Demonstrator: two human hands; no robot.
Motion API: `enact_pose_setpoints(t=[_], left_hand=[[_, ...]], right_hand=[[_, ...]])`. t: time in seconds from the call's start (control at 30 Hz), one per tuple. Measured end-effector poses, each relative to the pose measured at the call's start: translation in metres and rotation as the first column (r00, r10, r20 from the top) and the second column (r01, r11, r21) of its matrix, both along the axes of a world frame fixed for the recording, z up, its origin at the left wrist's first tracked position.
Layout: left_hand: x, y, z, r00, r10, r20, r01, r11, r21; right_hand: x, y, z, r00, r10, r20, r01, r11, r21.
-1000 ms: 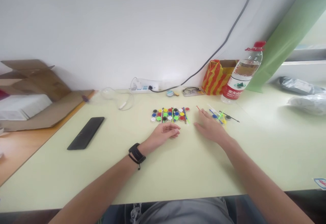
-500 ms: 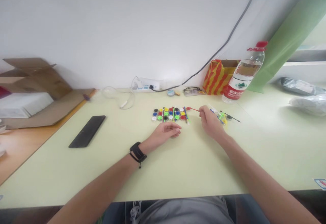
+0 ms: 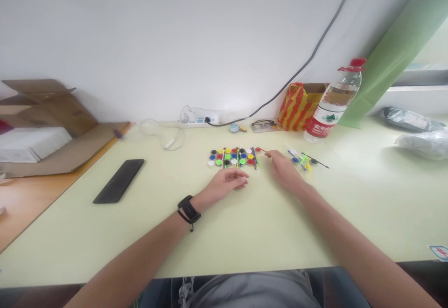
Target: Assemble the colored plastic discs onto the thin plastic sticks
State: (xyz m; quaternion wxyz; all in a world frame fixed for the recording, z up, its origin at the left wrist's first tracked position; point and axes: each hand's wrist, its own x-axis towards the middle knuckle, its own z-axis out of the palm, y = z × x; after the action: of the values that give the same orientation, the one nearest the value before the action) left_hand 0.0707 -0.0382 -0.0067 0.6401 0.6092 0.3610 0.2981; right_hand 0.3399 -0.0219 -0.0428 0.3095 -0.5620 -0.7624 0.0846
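Position change: right hand (image 3: 284, 169) moved left

Compared with half a second earlier, the right hand is nearer the disc group (image 3: 234, 156); a blue disc (image 3: 295, 160) is newly exposed. Thumb and fingers pinch the red stick (image 3: 262, 150) by its right end. Its left end is at the red disc (image 3: 258, 149). The left hand (image 3: 226, 184) is unchanged: loosely curled, contents undeterminable.

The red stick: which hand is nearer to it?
Right. The right hand holds the red stick at its right end; the left hand is apart, leftward and nearer the person.
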Motion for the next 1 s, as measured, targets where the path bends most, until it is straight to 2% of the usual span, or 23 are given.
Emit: enact_pose_setpoints(t=[0.17,0.33,0.53,0.6,0.67,0.77,0.83,0.9,0.93,1.0], left_hand=[[0.000,0.001,0.001,1.000,-0.005,0.020,0.005,1.000,-0.001],[0.000,0.003,-0.002,0.996,-0.005,0.093,0.011,0.998,-0.064],[-0.003,0.004,-0.004,0.999,-0.042,-0.026,0.044,0.997,0.060],[-0.002,0.002,-0.004,0.999,-0.038,-0.031,0.040,0.996,0.076],[-0.001,-0.001,-0.004,1.000,-0.011,-0.023,0.013,0.993,0.115],[0.002,-0.009,-0.005,0.996,0.020,-0.086,0.009,0.949,0.316],[0.003,-0.013,-0.004,0.983,0.026,-0.183,0.064,0.880,0.471],[0.003,-0.015,-0.004,0.965,0.027,-0.262,0.128,0.821,0.557],[0.003,-0.015,-0.003,0.960,0.023,-0.280,0.148,0.807,0.572],[0.002,-0.014,-0.004,0.962,0.009,-0.274,0.151,0.817,0.556]], right_hand=[[0.001,-0.001,0.005,0.995,-0.023,0.098,0.027,0.999,-0.042],[0.007,-0.006,0.018,0.968,-0.150,0.202,0.173,0.980,-0.101],[0.014,-0.018,0.041,0.883,-0.342,0.320,0.393,0.913,-0.109],[0.013,-0.020,0.047,0.885,-0.337,0.322,0.398,0.906,-0.146],[0.010,-0.023,0.050,0.933,-0.245,0.265,0.306,0.926,-0.222],[0.000,-0.026,0.049,0.996,-0.005,0.088,0.034,0.944,-0.328],[-0.010,-0.030,0.047,0.990,0.133,-0.049,-0.142,0.919,-0.367],[-0.018,-0.034,0.046,0.959,0.222,-0.175,-0.274,0.881,-0.386],[-0.021,-0.035,0.047,0.942,0.242,-0.233,-0.319,0.865,-0.388],[-0.025,-0.038,0.049,0.903,0.248,-0.350,-0.378,0.845,-0.378]])
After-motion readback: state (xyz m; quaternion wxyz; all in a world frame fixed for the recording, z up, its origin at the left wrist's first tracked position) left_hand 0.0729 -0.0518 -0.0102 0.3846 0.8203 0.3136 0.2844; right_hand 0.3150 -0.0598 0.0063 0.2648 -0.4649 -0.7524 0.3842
